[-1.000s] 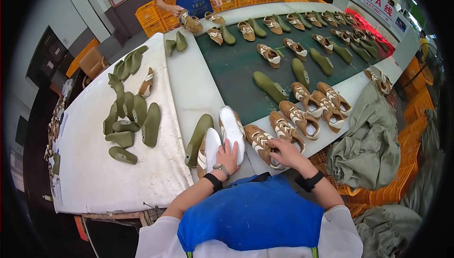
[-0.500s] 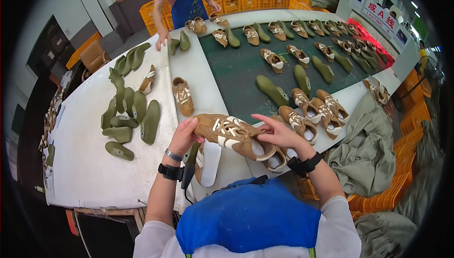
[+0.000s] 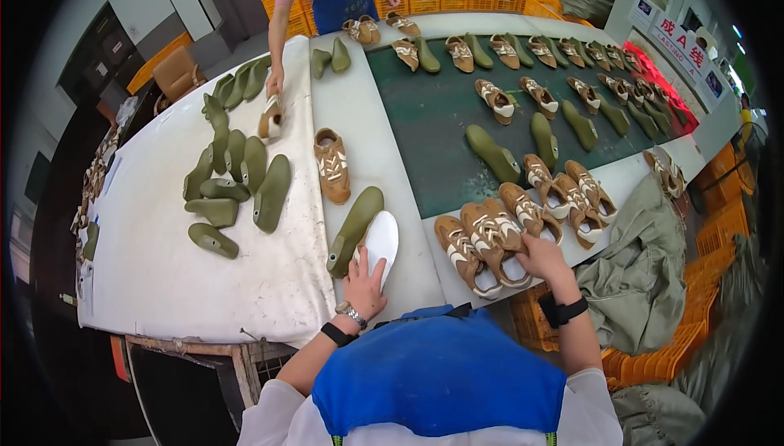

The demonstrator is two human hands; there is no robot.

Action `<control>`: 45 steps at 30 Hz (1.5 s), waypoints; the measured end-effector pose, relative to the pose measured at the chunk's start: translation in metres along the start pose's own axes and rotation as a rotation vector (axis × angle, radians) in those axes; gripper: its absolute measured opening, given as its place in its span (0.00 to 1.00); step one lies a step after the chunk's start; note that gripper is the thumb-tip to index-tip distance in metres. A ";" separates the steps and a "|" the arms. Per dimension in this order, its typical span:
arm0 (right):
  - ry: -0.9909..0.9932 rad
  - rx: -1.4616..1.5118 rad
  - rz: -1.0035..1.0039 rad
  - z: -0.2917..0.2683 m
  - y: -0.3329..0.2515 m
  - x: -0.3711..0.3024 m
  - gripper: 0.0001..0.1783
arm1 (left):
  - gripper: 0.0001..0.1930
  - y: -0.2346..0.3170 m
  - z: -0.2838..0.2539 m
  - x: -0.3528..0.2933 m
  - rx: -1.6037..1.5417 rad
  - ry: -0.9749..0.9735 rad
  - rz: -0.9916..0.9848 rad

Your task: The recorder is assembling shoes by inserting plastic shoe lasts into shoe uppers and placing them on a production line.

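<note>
My left hand (image 3: 365,291) is at the near end of a white insole (image 3: 382,238), its thumb and fingers pressed on it. Whether a shoe is under the insole is hidden. Against its left side lies a green shoe last (image 3: 356,229). My right hand (image 3: 542,258) has its fingers curled at the opening of a brown sneaker (image 3: 500,229) with white stripes, in a row along the near right edge. Another brown sneaker (image 3: 459,251) lies just left of it, and a further sneaker (image 3: 523,205) to its right.
Green lasts (image 3: 233,156) are grouped on the white left table (image 3: 163,266). Across it, a co-worker's hand (image 3: 275,82) holds a brown sneaker (image 3: 270,118). Sneakers and lasts line a green surface (image 3: 425,127). A grey-green sack (image 3: 633,258) and orange crates (image 3: 678,327) stand at right.
The sneaker I held in both hands is out of them, and the near right row has grown. My left hand has moved to the insole. The co-worker's hand has taken hold of a sneaker.
</note>
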State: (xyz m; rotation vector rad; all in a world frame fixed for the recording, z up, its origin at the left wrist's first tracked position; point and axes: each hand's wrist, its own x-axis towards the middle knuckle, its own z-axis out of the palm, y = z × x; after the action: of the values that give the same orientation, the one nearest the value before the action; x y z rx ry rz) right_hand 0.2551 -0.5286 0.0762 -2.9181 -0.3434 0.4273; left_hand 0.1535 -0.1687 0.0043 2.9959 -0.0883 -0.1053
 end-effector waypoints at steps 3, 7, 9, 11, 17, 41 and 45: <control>0.170 0.125 -0.070 -0.034 -0.025 -0.006 0.19 | 0.35 -0.023 -0.010 0.008 -0.712 0.038 -0.075; 0.137 0.681 -0.269 -0.051 -0.075 -0.004 0.26 | 0.30 -0.025 -0.084 0.021 -2.265 -0.125 -0.208; 0.014 0.917 -0.422 -0.051 -0.110 0.000 0.30 | 0.31 -0.030 -0.080 0.028 -2.390 -0.162 -0.175; -0.034 1.093 -0.481 -0.042 -0.135 0.006 0.35 | 0.31 -0.016 -0.077 0.035 -2.753 -0.204 0.036; 0.083 0.932 -0.522 -0.052 -0.183 0.015 0.42 | 0.30 -0.003 -0.080 0.039 -2.552 -0.242 0.047; 0.020 0.129 -0.638 0.047 -0.328 0.364 0.22 | 0.26 -0.100 0.018 0.016 -0.605 0.388 -0.172; 0.008 0.061 -0.603 0.065 -0.349 0.342 0.16 | 0.28 -0.104 0.005 0.036 -0.784 0.147 -0.215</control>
State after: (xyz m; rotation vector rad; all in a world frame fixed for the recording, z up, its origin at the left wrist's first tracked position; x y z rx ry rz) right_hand 0.4847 -0.0999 -0.0039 -2.5735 -1.1351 0.3174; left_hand 0.1949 -0.0693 -0.0184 2.2094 0.2372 0.0509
